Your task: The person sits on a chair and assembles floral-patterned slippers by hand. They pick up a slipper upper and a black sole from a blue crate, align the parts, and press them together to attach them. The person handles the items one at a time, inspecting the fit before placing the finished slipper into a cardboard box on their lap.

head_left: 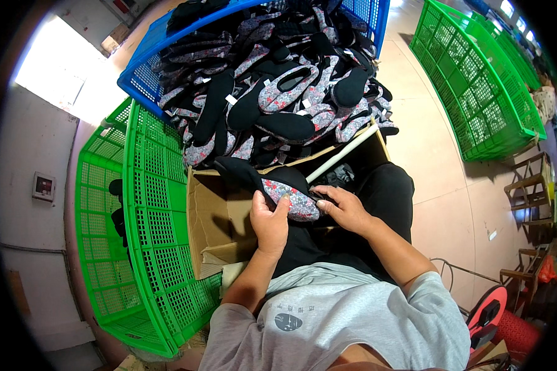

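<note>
My left hand [272, 221] grips a slipper [289, 198] with a grey and red floral upper and a black sole, tilted above my lap. The thumb lies on the patterned fabric. My right hand [342, 208] is closed in a pinch on dark material at the slipper's right end; whether a small tool is also in those fingers I cannot make out. Just beyond both hands, a heap of similar slippers [289, 87] spills toward me over the front of a blue crate [143, 75]. White tags show on several of them.
An open cardboard box [218, 207] stands before me, with a pale rod [343, 150] across its right part. Green plastic crates [158, 204] are close on my left. Another green crate [470, 80] stands far right, near wooden stools [529, 188].
</note>
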The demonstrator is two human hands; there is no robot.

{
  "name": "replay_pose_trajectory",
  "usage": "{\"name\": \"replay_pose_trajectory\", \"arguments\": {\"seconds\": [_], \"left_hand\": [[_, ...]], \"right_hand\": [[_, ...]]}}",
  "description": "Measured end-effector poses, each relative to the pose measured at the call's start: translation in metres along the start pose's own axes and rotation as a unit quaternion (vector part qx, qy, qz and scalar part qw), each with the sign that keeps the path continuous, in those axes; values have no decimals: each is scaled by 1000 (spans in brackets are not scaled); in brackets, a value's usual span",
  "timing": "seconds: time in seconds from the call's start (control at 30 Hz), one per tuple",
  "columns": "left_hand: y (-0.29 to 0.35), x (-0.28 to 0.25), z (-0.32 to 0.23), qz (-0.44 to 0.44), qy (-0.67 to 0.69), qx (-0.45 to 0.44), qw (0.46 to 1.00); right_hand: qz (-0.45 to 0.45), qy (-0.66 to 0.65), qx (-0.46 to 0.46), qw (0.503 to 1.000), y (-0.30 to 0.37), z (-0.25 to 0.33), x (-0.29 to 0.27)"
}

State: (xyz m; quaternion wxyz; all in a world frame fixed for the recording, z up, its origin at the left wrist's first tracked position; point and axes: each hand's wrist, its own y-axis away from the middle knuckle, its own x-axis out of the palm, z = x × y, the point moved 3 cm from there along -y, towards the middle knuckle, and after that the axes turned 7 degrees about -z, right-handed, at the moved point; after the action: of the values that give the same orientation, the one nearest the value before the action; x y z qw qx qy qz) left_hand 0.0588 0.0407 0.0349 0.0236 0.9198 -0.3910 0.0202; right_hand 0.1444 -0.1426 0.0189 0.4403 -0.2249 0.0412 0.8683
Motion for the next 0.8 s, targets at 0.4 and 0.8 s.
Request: {"name": "replay_pose_trajectory", "arguments": {"seconds": [0.4,0.8], "left_hand": [[1,0,-1,11,-61,18,998],[-3,5,-5,-21,47,9,999]], "right_hand": [[-89,-264,45,959,-2,-19,4],[-80,-170,54,981,1,-14,-1]]}}
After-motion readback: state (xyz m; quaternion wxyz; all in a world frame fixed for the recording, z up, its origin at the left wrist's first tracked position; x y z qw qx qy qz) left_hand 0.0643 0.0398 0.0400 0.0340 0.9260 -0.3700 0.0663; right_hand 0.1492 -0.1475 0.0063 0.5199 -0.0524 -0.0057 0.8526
